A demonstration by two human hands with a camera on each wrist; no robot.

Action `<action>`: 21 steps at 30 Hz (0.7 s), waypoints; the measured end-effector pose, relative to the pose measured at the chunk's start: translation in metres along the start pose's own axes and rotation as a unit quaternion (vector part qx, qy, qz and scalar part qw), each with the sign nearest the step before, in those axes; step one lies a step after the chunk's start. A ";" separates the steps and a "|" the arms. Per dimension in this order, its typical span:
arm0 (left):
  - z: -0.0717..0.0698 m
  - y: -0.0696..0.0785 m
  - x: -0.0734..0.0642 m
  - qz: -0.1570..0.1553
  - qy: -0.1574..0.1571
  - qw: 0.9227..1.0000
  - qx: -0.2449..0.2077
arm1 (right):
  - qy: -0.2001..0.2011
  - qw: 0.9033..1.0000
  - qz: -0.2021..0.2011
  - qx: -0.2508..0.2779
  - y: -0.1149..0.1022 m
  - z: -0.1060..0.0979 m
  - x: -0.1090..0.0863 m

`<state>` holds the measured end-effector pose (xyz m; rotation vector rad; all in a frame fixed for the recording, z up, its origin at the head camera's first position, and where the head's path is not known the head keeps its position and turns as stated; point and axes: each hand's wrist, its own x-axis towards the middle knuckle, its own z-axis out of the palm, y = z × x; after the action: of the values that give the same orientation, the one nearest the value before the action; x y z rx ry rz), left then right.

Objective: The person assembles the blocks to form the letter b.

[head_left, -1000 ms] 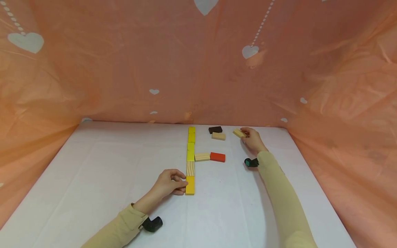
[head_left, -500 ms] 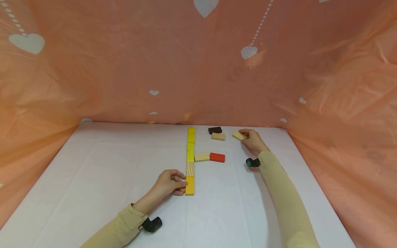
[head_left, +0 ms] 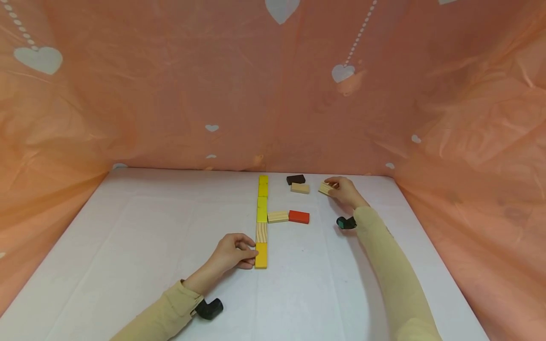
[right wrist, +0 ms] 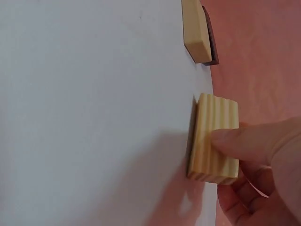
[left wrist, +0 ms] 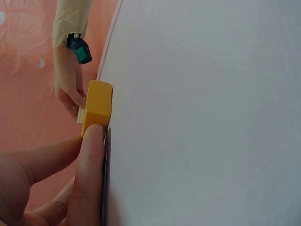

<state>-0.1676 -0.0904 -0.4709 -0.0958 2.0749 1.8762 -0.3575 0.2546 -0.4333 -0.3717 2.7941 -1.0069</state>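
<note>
My right hand [head_left: 345,192] pinches a striped pale wooden block [right wrist: 207,153] near the back right of the table. In the right wrist view the thumb lies on its broad face, with the other fingers behind. My left hand [head_left: 230,251], fingers bent, holds the left side of an orange-yellow block [head_left: 261,259] with thumb and fingertip. This block is the near end of a straight row, followed by a wavy-grained wooden block [head_left: 261,232] and several yellow blocks [head_left: 262,209]. From the row's right side branch a pale wooden block [head_left: 278,217] and a red block [head_left: 299,217].
Left of my right hand, a dark brown block [head_left: 295,179] lies behind a plain pale block [head_left: 300,188]. A white table [head_left: 170,203] is enclosed by orange curtains [head_left: 192,85] with white hearts. Small dark devices [head_left: 209,309] sit at both wrists.
My right hand shifts slightly left and turns the striped block a little. My left hand and the row stay where they were.
</note>
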 end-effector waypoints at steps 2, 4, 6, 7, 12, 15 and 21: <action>0.000 0.000 0.000 0.000 0.000 1.000 0.001 | 0.001 1.000 -0.003 0.000 -0.001 0.001 0.000; 0.000 0.000 0.000 -0.001 0.000 1.000 0.002 | 0.005 1.000 -0.007 -0.007 -0.001 0.001 -0.001; 0.001 0.000 0.000 -0.002 0.000 1.000 0.002 | 0.011 1.000 -0.014 -0.014 0.000 0.001 -0.003; 0.001 0.001 0.000 -0.003 0.001 1.000 0.002 | 0.015 1.000 -0.018 -0.019 0.000 0.001 -0.004; 0.001 0.002 -0.002 0.001 0.001 1.000 0.007 | 0.039 0.998 -0.040 -0.030 -0.001 0.001 -0.011; 0.000 0.002 -0.002 0.002 0.002 1.000 0.008 | 0.051 0.997 -0.053 -0.023 -0.003 0.000 -0.017; 0.000 0.001 -0.002 0.002 0.000 1.000 0.005 | 0.055 0.997 -0.058 -0.003 -0.006 -0.002 -0.033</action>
<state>-0.1661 -0.0907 -0.4699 -0.0903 2.0857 1.8676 -0.3252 0.2599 -0.4262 -0.4993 2.9032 -1.0755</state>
